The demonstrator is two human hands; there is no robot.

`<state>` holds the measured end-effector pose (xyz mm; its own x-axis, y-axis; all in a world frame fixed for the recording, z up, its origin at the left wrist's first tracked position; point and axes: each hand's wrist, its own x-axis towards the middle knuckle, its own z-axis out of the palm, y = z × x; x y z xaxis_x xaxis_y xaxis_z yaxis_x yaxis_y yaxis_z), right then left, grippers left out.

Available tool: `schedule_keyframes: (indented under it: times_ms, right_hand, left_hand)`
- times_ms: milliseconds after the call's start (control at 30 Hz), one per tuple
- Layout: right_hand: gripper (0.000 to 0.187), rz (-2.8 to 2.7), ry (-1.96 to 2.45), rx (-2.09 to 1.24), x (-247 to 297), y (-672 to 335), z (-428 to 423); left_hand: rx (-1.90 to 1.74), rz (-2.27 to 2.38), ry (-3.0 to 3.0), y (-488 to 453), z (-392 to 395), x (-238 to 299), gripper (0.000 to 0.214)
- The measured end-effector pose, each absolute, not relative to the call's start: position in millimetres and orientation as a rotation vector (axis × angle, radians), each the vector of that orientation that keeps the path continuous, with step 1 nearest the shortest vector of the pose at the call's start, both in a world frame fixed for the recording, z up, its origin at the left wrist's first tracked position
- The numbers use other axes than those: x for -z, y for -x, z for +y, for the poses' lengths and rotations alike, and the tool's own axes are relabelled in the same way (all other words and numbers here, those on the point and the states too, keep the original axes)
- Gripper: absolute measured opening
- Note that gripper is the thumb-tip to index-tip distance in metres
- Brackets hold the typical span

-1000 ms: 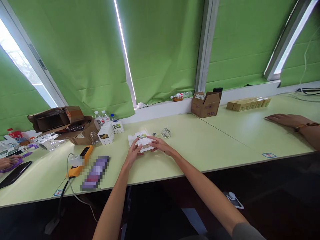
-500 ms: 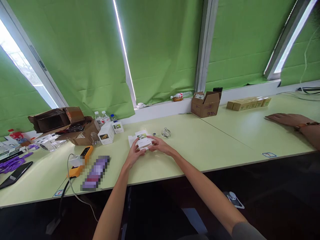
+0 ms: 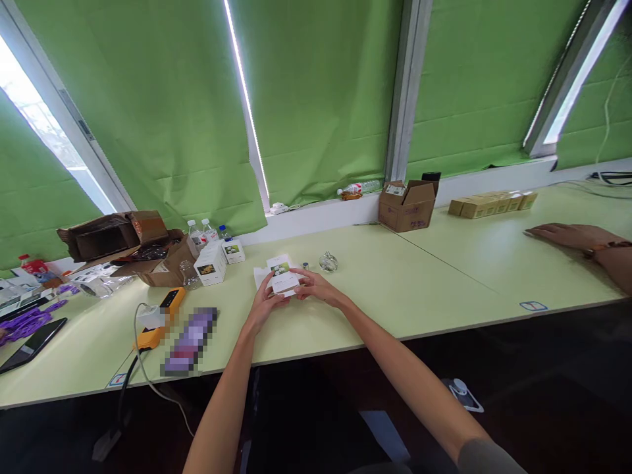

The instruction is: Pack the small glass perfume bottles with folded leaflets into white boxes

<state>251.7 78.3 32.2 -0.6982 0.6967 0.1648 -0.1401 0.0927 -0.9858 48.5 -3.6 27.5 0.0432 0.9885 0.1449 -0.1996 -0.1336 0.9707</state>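
The white box (image 3: pixel 283 279) sits between both hands just above the desk (image 3: pixel 395 283), its long axis running from about 5 o'clock near the person to 11 o'clock toward the window, printed face up. The left hand (image 3: pixel 263 304) pinches its near left edge; the right hand (image 3: pixel 312 288) closes on its right side. So the box lies at 1 o'clock of the left grip and 10 o'clock of the right. A glass bottle (image 3: pixel 328 262) stands at 2 o'clock, near
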Motion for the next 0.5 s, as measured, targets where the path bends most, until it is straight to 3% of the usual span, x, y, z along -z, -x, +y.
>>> schedule_keyframes:
  times_ms: [500]
  right_hand:
    - [0.071,-1.761,0.567,-1.649,-31.5,-251.4,80.2]
  left_hand:
    - [-1.368,0.997,-1.179,-47.5,-1.6,-26.8,0.085]
